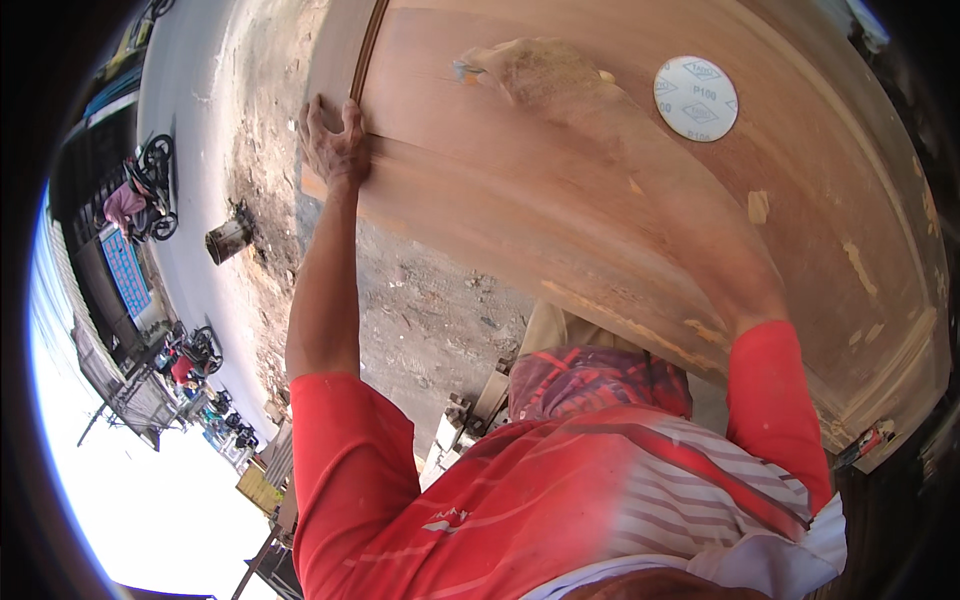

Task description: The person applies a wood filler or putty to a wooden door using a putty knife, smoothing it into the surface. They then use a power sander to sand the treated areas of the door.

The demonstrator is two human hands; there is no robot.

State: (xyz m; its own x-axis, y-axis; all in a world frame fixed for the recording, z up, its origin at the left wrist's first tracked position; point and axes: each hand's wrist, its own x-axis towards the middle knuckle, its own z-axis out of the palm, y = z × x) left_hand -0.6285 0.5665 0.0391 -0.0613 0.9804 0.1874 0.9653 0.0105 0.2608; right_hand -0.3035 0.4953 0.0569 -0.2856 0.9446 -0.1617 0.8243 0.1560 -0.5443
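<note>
A large brown wooden panel [760,260] with pale filler patches spans the upper right. My left hand [336,145] grips it at the left end beside a dark grooved strip [366,45], fingers bent. My right hand [525,75] is smeared by motion over the panel's surface, with a small light-blue bit at its fingertips; what it holds, if anything, I cannot make out. A round white sanding disc [696,100] with printing lies on the panel, to the right of that hand.
A road [175,90] runs along the left, with riders on motorbikes [140,195] and more parked bikes [230,430]. A metal can [228,243] stands on the rough concrete ground [400,300]. Metal pieces [465,420] lie below the panel, near my body.
</note>
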